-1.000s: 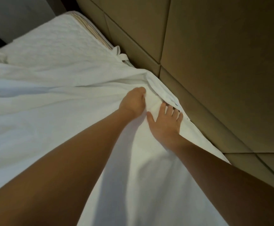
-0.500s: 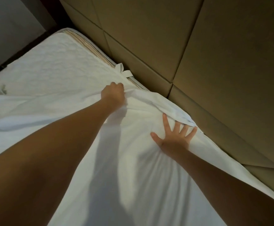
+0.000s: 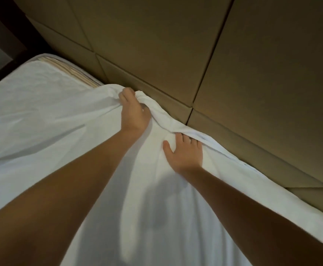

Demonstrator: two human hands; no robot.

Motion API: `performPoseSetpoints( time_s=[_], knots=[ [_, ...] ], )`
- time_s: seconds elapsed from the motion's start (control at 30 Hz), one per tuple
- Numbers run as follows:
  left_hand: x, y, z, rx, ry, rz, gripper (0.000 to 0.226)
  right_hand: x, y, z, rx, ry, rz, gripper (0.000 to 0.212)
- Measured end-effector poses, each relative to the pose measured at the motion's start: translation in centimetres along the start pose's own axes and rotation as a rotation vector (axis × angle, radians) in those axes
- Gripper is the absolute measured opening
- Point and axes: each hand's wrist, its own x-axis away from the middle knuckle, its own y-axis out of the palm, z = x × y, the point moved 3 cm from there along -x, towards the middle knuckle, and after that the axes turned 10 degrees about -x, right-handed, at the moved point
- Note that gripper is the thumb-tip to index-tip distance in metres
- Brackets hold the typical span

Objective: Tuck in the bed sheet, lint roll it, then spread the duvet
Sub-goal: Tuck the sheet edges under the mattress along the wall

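My left hand (image 3: pixel 134 112) is grabbing a bunch of the white bed sheet (image 3: pixel 41 121) by the headboard (image 3: pixel 176 54). My right hand (image 3: pixel 185 153) is pressing flat on it, fingers straight.

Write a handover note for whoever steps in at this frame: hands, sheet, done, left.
Left hand grips a bunch of the bed sheet at the headboard side.
Right hand presses flat on the sheet, fingertips at its folded edge.
The mattress shows its striped side bare at the far corner.
Done: sheet laid over most of the bed.
Left: tuck this edge, lint roll, spread duvet; neither roller nor duvet is in view.
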Motion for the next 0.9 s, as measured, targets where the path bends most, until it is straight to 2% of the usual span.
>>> performPoseSetpoints(
  time_s=[0.07, 0.13, 0.2, 0.27, 0.33, 0.43, 0.57, 0.63, 0.67, 0.73, 0.8, 0.9],
  knots=[
    [3.1, 0.9, -0.4, -0.174, 0.313, 0.022, 0.038, -0.9, 0.0, 0.1, -0.029, 0.026, 0.011, 0.059],
    [5.1, 2.4, 0.3, -0.417, 0.532, -0.135, 0.043, -1.4, -0.1, 0.2, -0.002, 0.017, 0.022, 0.054],
    [5.8, 4.3, 1.2, -0.562, 0.526, -0.361, 0.051, -1.5, 0.2, 0.4, 0.015, -0.026, 0.046, 0.05],
    [5.2, 5.5, 1.9, -0.659, 0.457, -0.491, 0.053, -0.4, 0.0, 0.5, -0.037, -0.063, 0.094, 0.059],
    [4.3, 6.5, 2.4, -0.753, 0.454, -0.54, 0.054, 1.0, -0.1, 1.0, -0.039, -0.094, 0.195, 0.058],
    [2.7, 7.1, 3.0, -0.837, 0.453, -0.6, 0.053, 2.7, 0.2, 2.0, 0.081, -0.013, 0.284, 0.052],
    [2.5, 7.6, 3.6, -0.836, 0.464, -0.551, 0.051, 0.7, -0.4, 2.7, 0.017, 0.056, 0.124, 0.072],
    [3.8, 7.5, 2.7, -0.728, 0.479, -0.367, 0.045, -1.0, -1.0, 3.3, 0.015, 0.081, 0.024, 0.062],
    [4.8, 7.2, 2.3, -0.638, 0.519, -0.232, 0.042, -1.5, -1.0, 3.8, -0.009, 0.064, 0.005, 0.053],
    [6.9, 7.0, 1.8, -0.444, 0.651, -0.107, 0.04, -1.6, -1.1, 4.4, -0.034, 0.018, 0.015, 0.05],
    [7.7, 7.2, 1.9, -0.424, 0.735, -0.169, 0.049, -0.3, -0.9, 4.2, -0.058, -0.052, 0.162, 0.057],
    [6.6, 7.5, 3.5, -0.622, 0.638, -0.394, 0.059, 2.0, -0.9, 4.7, -0.006, -0.101, 0.414, 0.045]
  ],
)
